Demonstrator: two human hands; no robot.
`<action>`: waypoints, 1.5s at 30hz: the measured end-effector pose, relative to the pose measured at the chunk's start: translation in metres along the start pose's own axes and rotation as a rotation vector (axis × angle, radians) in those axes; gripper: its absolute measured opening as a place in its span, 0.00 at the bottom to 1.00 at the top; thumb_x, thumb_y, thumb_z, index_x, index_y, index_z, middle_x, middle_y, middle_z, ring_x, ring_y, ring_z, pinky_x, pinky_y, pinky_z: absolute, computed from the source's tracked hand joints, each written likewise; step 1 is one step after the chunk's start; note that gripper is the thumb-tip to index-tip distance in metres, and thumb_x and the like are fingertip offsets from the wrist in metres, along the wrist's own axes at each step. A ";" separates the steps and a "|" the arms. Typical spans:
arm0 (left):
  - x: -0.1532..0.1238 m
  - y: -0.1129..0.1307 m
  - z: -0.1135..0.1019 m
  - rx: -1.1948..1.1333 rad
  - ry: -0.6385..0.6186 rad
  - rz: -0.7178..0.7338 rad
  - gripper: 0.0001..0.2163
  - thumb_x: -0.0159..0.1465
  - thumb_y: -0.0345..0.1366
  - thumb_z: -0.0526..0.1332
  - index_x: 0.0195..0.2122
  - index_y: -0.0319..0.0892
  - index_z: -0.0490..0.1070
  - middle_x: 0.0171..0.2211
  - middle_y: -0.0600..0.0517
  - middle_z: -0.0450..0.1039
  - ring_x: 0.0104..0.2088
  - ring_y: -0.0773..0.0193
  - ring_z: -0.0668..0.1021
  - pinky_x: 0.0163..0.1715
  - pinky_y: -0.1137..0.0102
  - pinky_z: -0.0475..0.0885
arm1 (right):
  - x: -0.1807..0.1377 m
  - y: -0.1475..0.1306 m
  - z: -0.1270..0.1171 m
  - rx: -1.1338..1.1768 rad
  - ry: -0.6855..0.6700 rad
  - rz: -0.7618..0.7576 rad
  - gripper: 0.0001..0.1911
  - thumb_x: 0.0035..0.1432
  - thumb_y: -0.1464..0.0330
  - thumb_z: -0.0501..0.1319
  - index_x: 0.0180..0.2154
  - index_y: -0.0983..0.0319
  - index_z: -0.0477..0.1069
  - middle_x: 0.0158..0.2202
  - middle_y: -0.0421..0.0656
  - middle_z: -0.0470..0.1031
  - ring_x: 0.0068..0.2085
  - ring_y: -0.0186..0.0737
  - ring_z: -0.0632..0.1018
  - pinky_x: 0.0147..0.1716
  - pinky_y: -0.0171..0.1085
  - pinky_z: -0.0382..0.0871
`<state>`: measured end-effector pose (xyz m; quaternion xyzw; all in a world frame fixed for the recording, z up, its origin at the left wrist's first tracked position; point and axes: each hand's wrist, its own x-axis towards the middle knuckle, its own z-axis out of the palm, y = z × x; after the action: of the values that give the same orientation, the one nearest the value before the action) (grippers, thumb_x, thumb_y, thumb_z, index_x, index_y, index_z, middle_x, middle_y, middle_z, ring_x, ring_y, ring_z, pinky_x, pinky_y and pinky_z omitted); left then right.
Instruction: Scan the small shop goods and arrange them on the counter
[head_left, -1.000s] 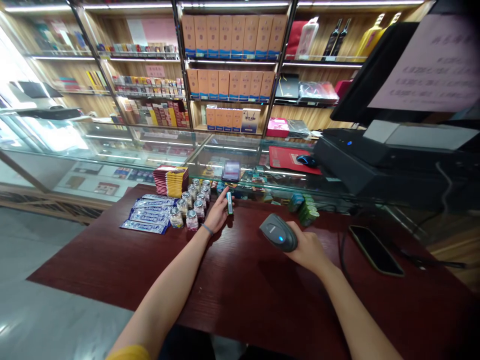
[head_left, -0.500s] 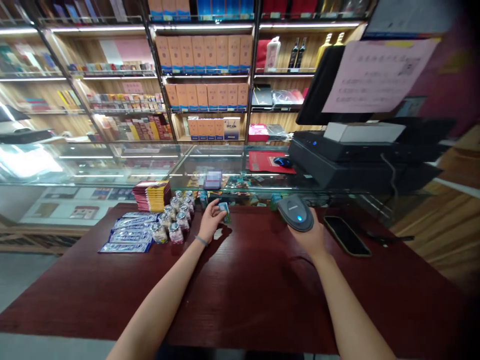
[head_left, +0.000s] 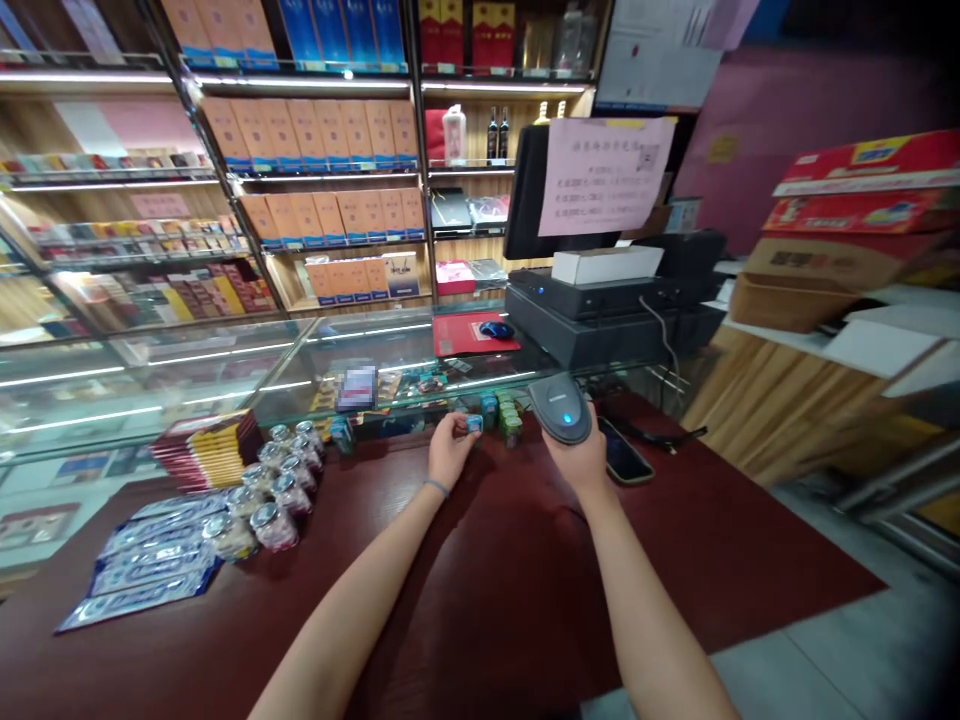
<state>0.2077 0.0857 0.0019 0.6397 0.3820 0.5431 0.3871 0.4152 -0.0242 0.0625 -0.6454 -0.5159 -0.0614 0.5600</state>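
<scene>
My left hand pinches a small blue-topped container just above the dark red counter. Right of it stand a group of small green containers and a small blue container, apart from my fingers. My right hand is wrapped round the handle of a grey barcode scanner with a blue light lit on its top. The scanner's front points away from me, close to the green containers. Another small blue container stands to the left, beyond the jars.
On the left are small silver-lidded jars, blue-and-white packets and a stack of red-and-yellow packs. A phone lies right of the scanner. Behind are a glass counter, a mouse and a monitor.
The view has swung to the right. My left hand has carried its small container rightwards, next to the green ones and nearer the scanner. My right hand still grips the scanner.
</scene>
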 end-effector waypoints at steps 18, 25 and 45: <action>0.015 -0.025 0.054 0.219 0.081 0.104 0.16 0.57 0.26 0.69 0.44 0.43 0.69 0.40 0.50 0.71 0.42 0.60 0.76 0.47 0.64 0.73 | 0.000 -0.006 -0.002 0.035 0.048 -0.013 0.22 0.52 0.59 0.67 0.47 0.58 0.67 0.33 0.45 0.81 0.33 0.49 0.84 0.33 0.40 0.76; 0.017 -0.031 0.056 0.174 0.072 0.082 0.17 0.56 0.23 0.67 0.45 0.42 0.69 0.41 0.50 0.68 0.40 0.62 0.75 0.42 0.66 0.74 | 0.000 -0.010 -0.004 0.025 0.023 -0.014 0.21 0.54 0.59 0.66 0.47 0.57 0.67 0.33 0.45 0.82 0.33 0.49 0.84 0.33 0.40 0.76; -0.004 -0.002 -0.037 0.133 0.259 -0.004 0.24 0.58 0.31 0.71 0.56 0.43 0.69 0.47 0.46 0.70 0.43 0.59 0.77 0.43 0.63 0.78 | -0.010 -0.012 0.012 0.112 -0.056 -0.034 0.23 0.52 0.57 0.67 0.48 0.58 0.68 0.35 0.48 0.82 0.39 0.54 0.85 0.34 0.42 0.77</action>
<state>0.1706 0.0862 0.0028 0.5878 0.4652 0.5937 0.2925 0.3956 -0.0225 0.0599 -0.6056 -0.5448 -0.0236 0.5796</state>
